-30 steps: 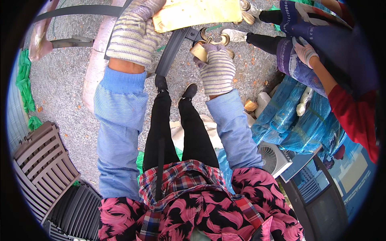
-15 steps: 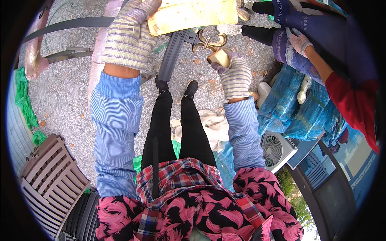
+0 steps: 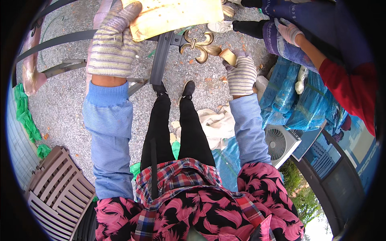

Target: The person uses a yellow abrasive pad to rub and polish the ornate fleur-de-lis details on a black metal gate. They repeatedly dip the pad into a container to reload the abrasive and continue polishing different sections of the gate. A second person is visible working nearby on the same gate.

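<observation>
My left hand (image 3: pixel 114 44), in a striped work glove, grips the lower edge of a flat yellowish sheet (image 3: pixel 177 14) held up at the top of the view. Below the sheet a dark metal bar (image 3: pixel 161 52) carries a gold fleur-de-lis ornament (image 3: pixel 199 45). My right hand (image 3: pixel 241 74), also in a striped glove, holds a small tan block (image 3: pixel 229 56) whose end touches the ornament's right tip. My black-trousered legs and shoes (image 3: pixel 187 88) stand on gravel below the bar.
Another person in a red sleeve and blue apron works at the upper right, a gloved hand (image 3: pixel 289 32) on blue-wrapped bundles (image 3: pixel 297 104). A white fan unit (image 3: pixel 281 140), a white cloth (image 3: pixel 217 124), a brown slatted crate (image 3: pixel 56 193) and curved metal rails (image 3: pixel 60 40) surround me.
My right hand has slid to the right off the gold ornament, which now shows in full. My left hand has stayed on the sheet.
</observation>
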Available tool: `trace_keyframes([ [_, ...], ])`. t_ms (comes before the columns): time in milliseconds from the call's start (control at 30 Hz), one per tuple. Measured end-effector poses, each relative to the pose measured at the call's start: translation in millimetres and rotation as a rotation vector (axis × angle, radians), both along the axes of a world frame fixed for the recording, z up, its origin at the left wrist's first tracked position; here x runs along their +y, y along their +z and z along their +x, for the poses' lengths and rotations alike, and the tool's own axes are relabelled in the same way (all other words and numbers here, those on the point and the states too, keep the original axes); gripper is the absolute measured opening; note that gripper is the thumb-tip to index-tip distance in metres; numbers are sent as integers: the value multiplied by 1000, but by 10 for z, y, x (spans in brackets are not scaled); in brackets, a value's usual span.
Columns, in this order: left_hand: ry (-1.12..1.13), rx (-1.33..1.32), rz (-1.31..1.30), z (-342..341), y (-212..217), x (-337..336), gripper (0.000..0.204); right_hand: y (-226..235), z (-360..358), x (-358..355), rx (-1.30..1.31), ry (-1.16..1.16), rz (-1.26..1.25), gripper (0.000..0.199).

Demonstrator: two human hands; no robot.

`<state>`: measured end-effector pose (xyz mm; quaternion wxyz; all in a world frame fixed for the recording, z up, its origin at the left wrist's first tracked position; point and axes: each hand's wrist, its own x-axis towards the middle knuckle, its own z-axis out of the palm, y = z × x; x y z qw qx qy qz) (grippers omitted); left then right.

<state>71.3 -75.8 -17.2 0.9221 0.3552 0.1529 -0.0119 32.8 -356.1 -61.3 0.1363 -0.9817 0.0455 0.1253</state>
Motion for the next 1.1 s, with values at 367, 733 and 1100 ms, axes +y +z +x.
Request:
trace_keyframes([
  [367, 42, 69, -20, 65, -111, 160, 37, 96, 107, -1, -125, 195, 160, 39],
  [733, 45, 70, -39, -5, -24, 172, 35, -21, 777, 186, -21, 255, -180, 39],
  [1100, 27, -3, 134, -123, 8, 120, 33, -90, 717, 664, -31, 464, -31, 52],
])
